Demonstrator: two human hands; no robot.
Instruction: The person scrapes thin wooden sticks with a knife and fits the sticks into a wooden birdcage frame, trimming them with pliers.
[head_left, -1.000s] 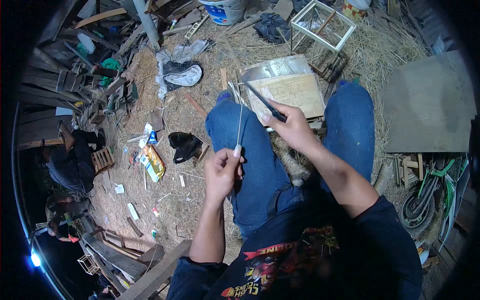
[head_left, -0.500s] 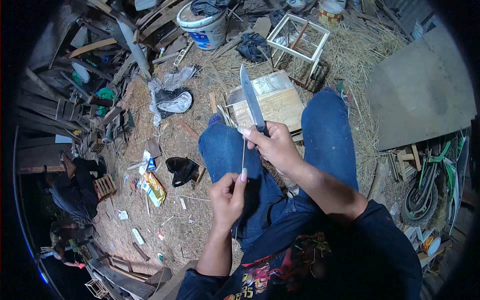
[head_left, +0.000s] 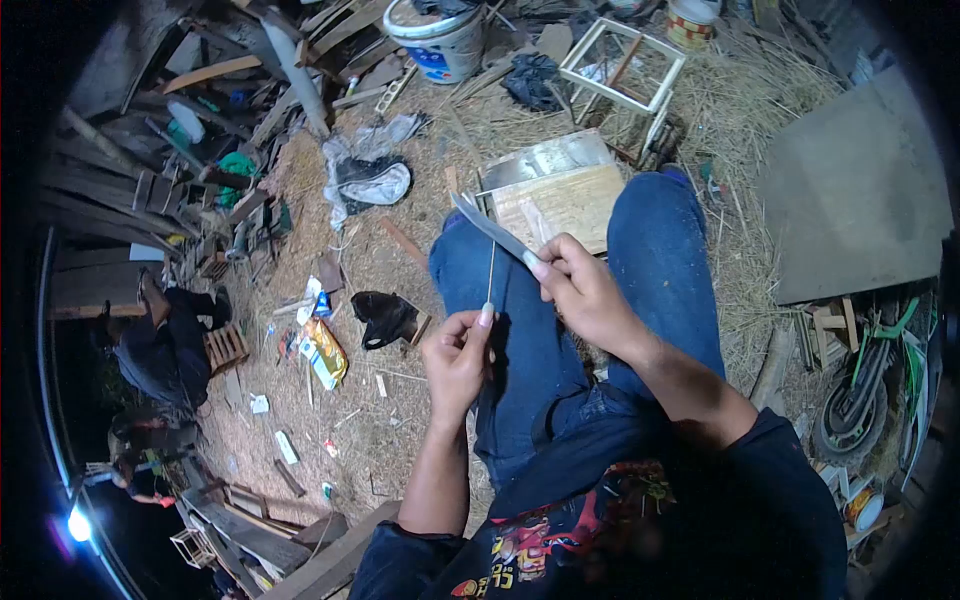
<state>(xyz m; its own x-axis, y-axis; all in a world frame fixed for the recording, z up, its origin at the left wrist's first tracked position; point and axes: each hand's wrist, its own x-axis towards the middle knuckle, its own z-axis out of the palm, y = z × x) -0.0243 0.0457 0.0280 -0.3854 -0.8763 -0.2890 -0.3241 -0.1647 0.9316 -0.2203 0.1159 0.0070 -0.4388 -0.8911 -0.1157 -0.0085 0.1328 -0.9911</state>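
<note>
My left hand (head_left: 456, 362) pinches a thin wooden stick (head_left: 491, 272) between thumb and fingertip, holding it nearly upright above my left thigh. My right hand (head_left: 592, 302) is closed on a knife, its handle mostly hidden by the fingers. The long grey knife blade (head_left: 492, 228) slants up to the left and crosses the stick's upper end. Whether the edge bites into the stick is too fine to tell. Beyond my knees, a pale wooden board (head_left: 575, 208) lies on the ground, with a greyish panel (head_left: 548, 163) behind it.
A white bucket (head_left: 440, 48), a small pale wooden frame (head_left: 625, 65) and a black plastic bag (head_left: 530, 82) stand at the back. Another black bag (head_left: 382, 320) and a yellow packet (head_left: 323, 353) lie left. A large sheet (head_left: 850, 190) and a wheel (head_left: 850, 415) are right. Two people are at far left.
The knife has tilted from near upright to a leftward slant, and its blade has come across the stick's upper end. My view has shifted slightly left.
</note>
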